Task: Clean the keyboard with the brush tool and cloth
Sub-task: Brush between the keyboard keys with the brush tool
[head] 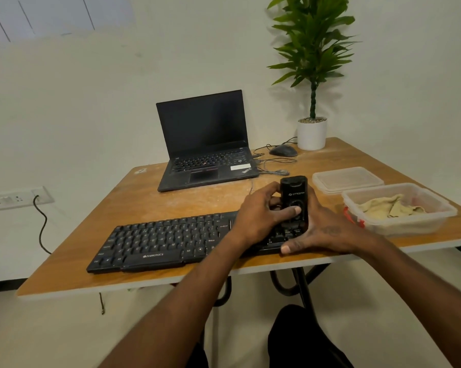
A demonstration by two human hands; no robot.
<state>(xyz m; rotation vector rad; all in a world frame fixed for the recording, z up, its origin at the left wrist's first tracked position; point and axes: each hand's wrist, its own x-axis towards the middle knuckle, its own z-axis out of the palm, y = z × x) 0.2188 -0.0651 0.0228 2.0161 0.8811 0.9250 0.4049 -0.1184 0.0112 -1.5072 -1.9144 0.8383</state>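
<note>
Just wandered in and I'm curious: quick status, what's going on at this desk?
Left hand and right hand both gripping black rectangular brush tool above black keyboard. Beige cloth untouched in clear plastic tub. Nothing blocking.

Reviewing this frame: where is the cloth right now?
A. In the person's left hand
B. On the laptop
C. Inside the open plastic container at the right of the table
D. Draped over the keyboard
C. The beige cloth lies crumpled inside the open plastic container at the table's right edge, while both hands hold the black brush tool over the keyboard.
</note>
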